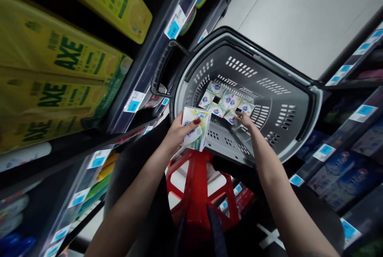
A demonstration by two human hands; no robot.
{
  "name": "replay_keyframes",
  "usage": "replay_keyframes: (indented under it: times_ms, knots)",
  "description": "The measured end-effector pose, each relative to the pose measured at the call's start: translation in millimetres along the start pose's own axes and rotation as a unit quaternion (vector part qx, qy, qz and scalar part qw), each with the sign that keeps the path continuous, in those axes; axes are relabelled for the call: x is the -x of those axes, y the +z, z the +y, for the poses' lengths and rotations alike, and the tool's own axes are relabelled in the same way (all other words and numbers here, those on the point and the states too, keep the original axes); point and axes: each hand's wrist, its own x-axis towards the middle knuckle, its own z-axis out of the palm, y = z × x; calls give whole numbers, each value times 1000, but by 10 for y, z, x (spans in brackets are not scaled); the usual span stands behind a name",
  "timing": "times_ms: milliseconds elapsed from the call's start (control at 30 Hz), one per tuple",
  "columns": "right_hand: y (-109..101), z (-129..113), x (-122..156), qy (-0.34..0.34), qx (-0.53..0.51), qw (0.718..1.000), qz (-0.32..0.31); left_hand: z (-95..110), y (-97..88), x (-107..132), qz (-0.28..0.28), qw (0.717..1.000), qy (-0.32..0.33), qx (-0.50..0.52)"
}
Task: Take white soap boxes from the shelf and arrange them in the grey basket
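My left hand is closed round a stack of small white, green and yellow soap boxes, held over the near rim of a grey plastic shopping basket. My right hand reaches into the basket, its fingers on one of the several small soap boxes lying flat on the basket floor. Whether the right hand grips that box or only touches it is unclear.
Yellow AXE boxes fill the shelves on the left, with blue price tags along the shelf edges. A red plastic stool stands under the basket. Shelves with blue packs run on the right. Grey floor lies beyond.
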Motion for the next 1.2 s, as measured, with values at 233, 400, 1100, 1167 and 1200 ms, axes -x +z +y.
replay_keyframes:
  times_ms: [233, 400, 1100, 1167, 1200]
  knots:
    - [-44, 67, -5, 56, -92, 994, -11, -17, 19, -3, -8, 1000, -12, -1]
    - [108, 126, 66, 106, -155, 981, 50, -10, 38, 7, -9, 1000, -13, -11]
    - [470, 3, 26, 125, -95, 979, 127, -31, 46, -7, -11, 1000, -9, -13]
    - [436, -35, 28, 105, -59, 982, 148, -31, 45, -3, -13, 1000, -6, -16]
    - [419, -57, 30, 91, -42, 983, 157, -33, 43, -2, -15, 1000, -4, -18]
